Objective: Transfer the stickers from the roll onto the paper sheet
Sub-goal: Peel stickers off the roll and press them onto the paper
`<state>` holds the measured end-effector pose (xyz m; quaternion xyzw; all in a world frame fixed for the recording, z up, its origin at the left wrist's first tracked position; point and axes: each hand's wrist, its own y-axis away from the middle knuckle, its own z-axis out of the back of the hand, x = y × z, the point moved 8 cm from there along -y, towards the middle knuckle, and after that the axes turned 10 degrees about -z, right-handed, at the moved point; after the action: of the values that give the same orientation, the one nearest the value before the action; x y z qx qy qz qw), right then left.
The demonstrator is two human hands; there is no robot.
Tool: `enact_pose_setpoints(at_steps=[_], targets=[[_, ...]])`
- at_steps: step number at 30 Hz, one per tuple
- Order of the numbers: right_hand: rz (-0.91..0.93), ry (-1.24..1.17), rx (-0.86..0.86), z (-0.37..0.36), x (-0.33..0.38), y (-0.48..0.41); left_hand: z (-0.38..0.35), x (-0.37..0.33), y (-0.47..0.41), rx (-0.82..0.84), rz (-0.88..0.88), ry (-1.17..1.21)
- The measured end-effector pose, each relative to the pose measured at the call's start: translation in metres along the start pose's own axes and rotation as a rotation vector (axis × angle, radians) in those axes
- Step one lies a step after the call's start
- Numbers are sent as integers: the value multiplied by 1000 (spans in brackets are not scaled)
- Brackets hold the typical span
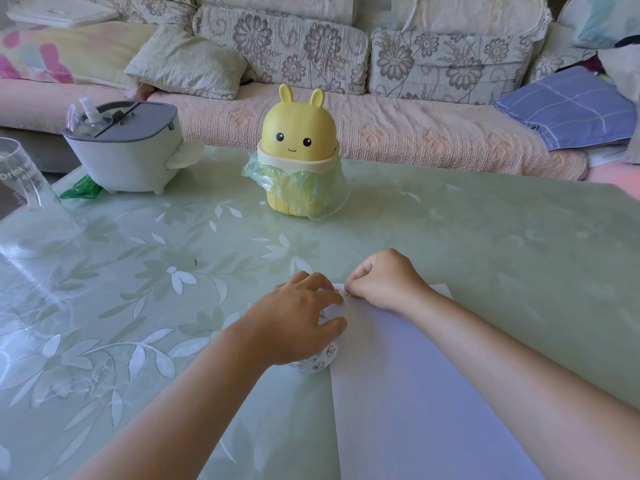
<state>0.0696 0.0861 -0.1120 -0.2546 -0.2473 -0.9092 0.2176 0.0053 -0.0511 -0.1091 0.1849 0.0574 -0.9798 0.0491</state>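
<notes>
A floral sofa runs along the back of the room, and in front of it a glossy green surface with a leaf pattern carries everything. A grey lidded appliance and a yellow rabbit-shaped bin stand well back, clear of the work. Nearer lies the paper sheet, flat and unweighted on the slick top. The left hand is curled over the sticker roll at the sheet's left edge, fingers cupping it. The right hand is closed into a pinch at the sheet's far corner, seemingly on a small sticker, though whether it is pressed down or merely gripped cannot be told.

The likely trouble: the sheet could slide or lift with the pinch, since nothing holds it. The sticker may also fold onto itself or cling to a fingertip if peeled off at a steep angle, and the roll could unwind if the cupping loosens.
</notes>
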Motion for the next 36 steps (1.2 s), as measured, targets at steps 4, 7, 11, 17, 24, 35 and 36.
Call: enact_pose_setpoints(at_steps=[4, 7, 11, 17, 24, 35, 36], targets=[[9, 91, -45, 0, 5, 0, -2, -2, -1, -8, -4, -42], [35, 176, -78, 0, 9, -2, -4, -3, -2, 5, -4, -78], [98, 257, -178, 7, 6, 5, -4, -5, -5, 5, 16, -101], [501, 432, -185, 0, 0, 32, -4, -6, -8, -36, 29, -137], [635, 580, -158, -8, -10, 45, -8, -6, -9, -5, 21, -188], [635, 517, -93, -4, -8, 48, 2, -4, -4, -4, 66, -40], [633, 521, -92, -4, -7, 47, 2, -4, -3, -11, 67, -28]])
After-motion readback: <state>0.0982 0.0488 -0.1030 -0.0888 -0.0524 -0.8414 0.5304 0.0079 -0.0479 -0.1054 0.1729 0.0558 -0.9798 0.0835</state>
